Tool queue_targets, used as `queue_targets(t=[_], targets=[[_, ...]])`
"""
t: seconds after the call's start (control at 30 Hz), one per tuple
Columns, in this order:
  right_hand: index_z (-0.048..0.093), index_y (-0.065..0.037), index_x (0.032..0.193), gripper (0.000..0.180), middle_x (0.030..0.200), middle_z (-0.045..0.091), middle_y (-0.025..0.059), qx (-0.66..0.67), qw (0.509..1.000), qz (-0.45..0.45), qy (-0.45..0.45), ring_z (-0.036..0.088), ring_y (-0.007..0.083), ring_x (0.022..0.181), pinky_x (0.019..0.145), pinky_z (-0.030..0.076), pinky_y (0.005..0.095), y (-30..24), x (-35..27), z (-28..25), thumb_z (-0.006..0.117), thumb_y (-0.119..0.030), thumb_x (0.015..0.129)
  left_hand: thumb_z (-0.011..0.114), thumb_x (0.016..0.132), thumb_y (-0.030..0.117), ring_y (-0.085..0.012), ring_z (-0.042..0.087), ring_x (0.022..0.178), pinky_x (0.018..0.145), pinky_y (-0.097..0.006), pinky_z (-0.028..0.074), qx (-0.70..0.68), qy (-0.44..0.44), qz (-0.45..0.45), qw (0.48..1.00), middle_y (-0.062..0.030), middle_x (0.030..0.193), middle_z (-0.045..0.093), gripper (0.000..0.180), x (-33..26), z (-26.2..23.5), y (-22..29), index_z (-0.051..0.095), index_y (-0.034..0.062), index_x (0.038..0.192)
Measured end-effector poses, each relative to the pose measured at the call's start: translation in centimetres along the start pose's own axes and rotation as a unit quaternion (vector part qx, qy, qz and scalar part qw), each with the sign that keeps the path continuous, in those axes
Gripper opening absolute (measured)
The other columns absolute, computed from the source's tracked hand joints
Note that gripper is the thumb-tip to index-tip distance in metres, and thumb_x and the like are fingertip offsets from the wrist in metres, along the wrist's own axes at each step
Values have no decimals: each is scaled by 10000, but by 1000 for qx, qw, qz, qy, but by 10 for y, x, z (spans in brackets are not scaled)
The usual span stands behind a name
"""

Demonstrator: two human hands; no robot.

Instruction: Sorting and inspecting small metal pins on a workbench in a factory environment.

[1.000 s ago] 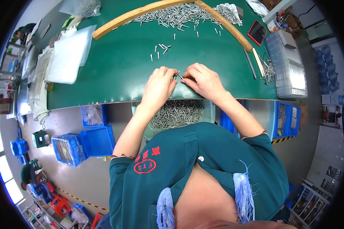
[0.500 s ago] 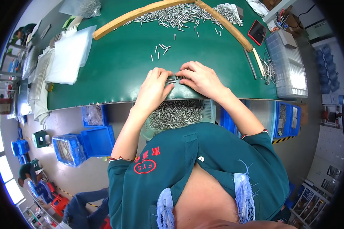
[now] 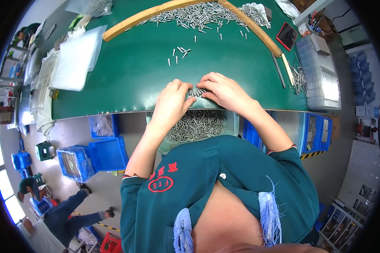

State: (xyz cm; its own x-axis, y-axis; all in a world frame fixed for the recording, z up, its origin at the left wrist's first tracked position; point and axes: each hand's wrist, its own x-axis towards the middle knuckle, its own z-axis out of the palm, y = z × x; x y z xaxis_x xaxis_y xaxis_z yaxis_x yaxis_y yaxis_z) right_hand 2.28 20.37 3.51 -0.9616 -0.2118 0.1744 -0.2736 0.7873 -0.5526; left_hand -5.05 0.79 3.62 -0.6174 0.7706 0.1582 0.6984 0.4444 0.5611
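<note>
Near the front edge of the green table [image 3: 126,80], a small row of silver metal pins [image 3: 196,92] lies between my hands. My left hand [image 3: 171,100] is closed against the row's left end, thumb on the near side and fingers on the far side. At the other end my right hand [image 3: 223,90] pinches the pins with thumb and curled fingers. Some fingertips are hidden behind the hands. A few loose pins [image 3: 184,52] lie farther out on the tabletop. Beyond them is a large pile of similar pins [image 3: 190,16].
Wooden strips [image 3: 251,27] frame the pile. At right are a red-edged phone [image 3: 286,36], loose metal rods [image 3: 298,80] and clear plastic cases [image 3: 321,76]. Plastic sheets [image 3: 78,59] lie left. Below the table edge sits a pale green basket [image 3: 234,126] of pins. Another person [image 3: 67,215] is at lower left.
Both hands have come slightly nearer the table edge, and the pins between them now show as a fuller row. The person at lower left has shifted, legs now stretched in a stride.
</note>
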Motion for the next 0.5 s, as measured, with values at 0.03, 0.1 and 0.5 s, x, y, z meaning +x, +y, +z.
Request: queue_targets(t=[0.03,0.1,0.5], targets=[[625,-68,1048,296,1055,573,58,-12,1000,17,-11,565,259,1008,843,485,371,-3,-1,-1,690,-200,791,696,780,152,-281,571,910,781,-392,473,16,5,8,1000,-95,937,561,255,0,2,1,597,52,993],[626,-66,1049,300,1050,571,57,-24,999,34,-22,567,260,1000,837,487,374,-6,-2,-2,691,-204,791,703,775,168,-278,570,905,775,-393,472,31,10,16,999,-92,928,559,274,0,4,1,597,55,1001],[655,-86,1028,242,1021,593,33,-20,999,22,14,595,223,931,792,497,338,-2,-7,1,672,-201,816,693,792,180,-261,568,868,751,-375,472,36,19,40,998,-63,922,564,226,-4,4,0,633,91,990]])
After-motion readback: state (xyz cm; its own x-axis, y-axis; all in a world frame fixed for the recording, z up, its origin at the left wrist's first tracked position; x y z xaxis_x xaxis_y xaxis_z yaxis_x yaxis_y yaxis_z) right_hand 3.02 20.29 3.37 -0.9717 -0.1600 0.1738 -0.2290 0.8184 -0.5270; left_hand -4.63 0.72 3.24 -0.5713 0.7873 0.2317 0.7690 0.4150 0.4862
